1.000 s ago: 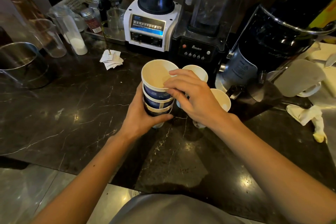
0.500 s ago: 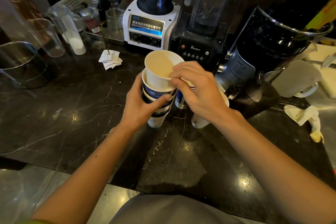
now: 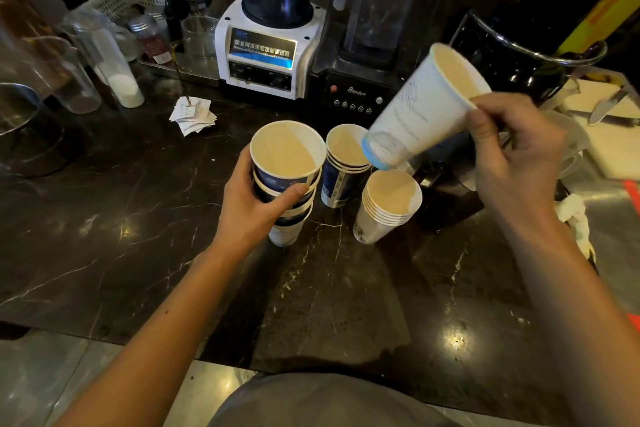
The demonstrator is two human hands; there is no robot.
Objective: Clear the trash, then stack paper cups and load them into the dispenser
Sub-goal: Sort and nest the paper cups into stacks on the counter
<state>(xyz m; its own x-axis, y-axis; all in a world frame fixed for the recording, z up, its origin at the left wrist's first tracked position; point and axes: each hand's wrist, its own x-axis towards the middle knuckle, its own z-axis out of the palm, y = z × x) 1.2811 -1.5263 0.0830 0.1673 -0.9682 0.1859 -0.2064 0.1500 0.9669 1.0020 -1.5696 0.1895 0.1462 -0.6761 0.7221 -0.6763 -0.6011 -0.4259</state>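
Observation:
My left hand (image 3: 252, 208) grips a stack of blue-and-white paper cups (image 3: 287, 180) standing on the dark marble counter (image 3: 121, 218). My right hand (image 3: 516, 159) pinches the rim of a single white paper cup (image 3: 419, 111), held tilted in the air above and to the right of the stacks. Two more stacks stand on the counter: a blue one (image 3: 343, 166) behind and a white one (image 3: 386, 208) to its right, both untouched.
Crumpled paper slips (image 3: 192, 114) lie at the back left. A crumpled tissue (image 3: 575, 222) lies at the right. Two blenders (image 3: 266, 42) and a black machine (image 3: 519, 55) line the back. Clear jugs (image 3: 104, 59) and a steel pot (image 3: 20, 121) stand at the left.
My right hand has lifted the top white cup out of the left stack and carried it up and to the right. The left hand keeps its grip on the stack.

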